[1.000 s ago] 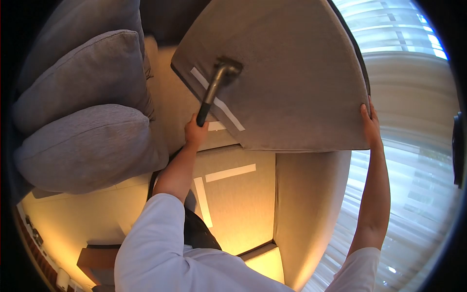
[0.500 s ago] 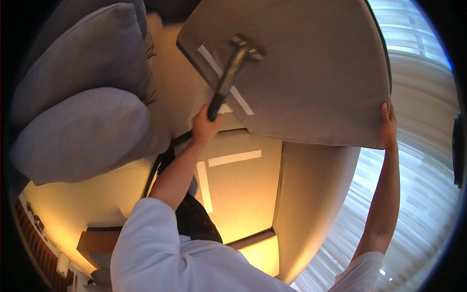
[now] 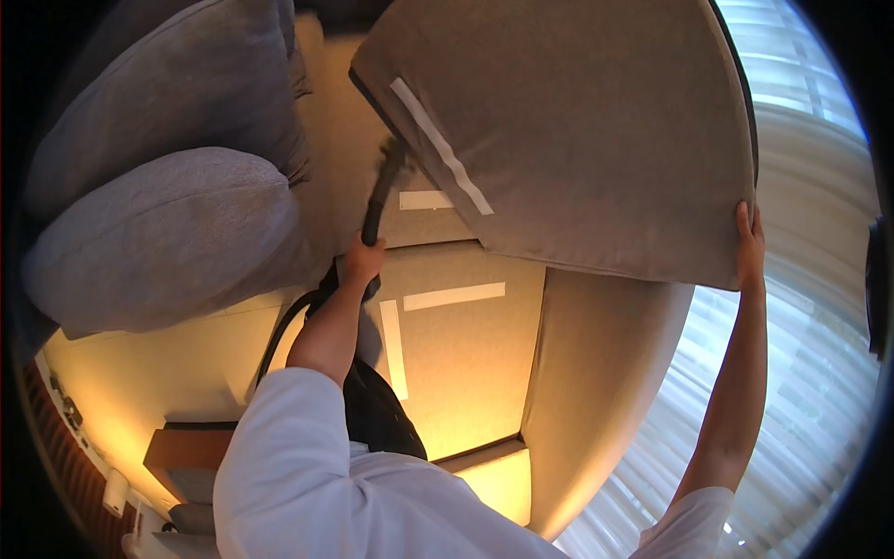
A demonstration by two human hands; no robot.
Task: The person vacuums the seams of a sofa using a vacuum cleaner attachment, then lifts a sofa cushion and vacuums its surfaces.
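The grey cushion (image 3: 596, 140) is filling the upper right, leaning over the sofa base (image 3: 466, 345). Beside its left edge, the dark brush-headed tool (image 3: 374, 207) is pointing upward, contact unclear. The left hand (image 3: 361, 257) is wrapping its handle; the right hand (image 3: 749, 244) is pinching the cushion's lower-right edge. Propping and brushing seem underway, calling for steady support.

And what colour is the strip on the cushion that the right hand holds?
The strip on the cushion is white, clearest in the head view.
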